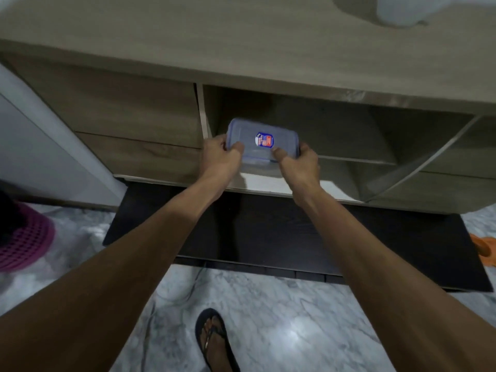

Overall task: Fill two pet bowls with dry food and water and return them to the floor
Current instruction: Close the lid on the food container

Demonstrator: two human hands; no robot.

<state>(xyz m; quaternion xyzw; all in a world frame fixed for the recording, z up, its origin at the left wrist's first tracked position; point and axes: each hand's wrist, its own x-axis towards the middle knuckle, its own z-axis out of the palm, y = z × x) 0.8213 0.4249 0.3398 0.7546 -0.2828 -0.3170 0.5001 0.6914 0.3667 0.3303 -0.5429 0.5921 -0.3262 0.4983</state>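
Inside the wood-grain cabinet (pixel 139 116), at twelve o'clock, an open compartment frames a clear rectangular plastic container (pixel 261 143) with a blue lid and small sticker. Left hand (pixel 218 157) and right hand (pixel 302 163) grip its ends.

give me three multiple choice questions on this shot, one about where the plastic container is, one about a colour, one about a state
1. Where is the plastic container?
A. on the floor
B. at the open cabinet compartment, held in both hands
C. on the cabinet top

2. What colour is the basket at the left edge?
A. pink
B. green
C. yellow

3. Is the container's lid on?
A. off, lying on the floor
B. on
C. half lifted, tilted upward

Answers: 1 B, the left hand and right hand grip its two ends in front of the open cabinet shelf. 2 A, its mesh wall is pink. 3 B, the labelled lid sits flat over the box.
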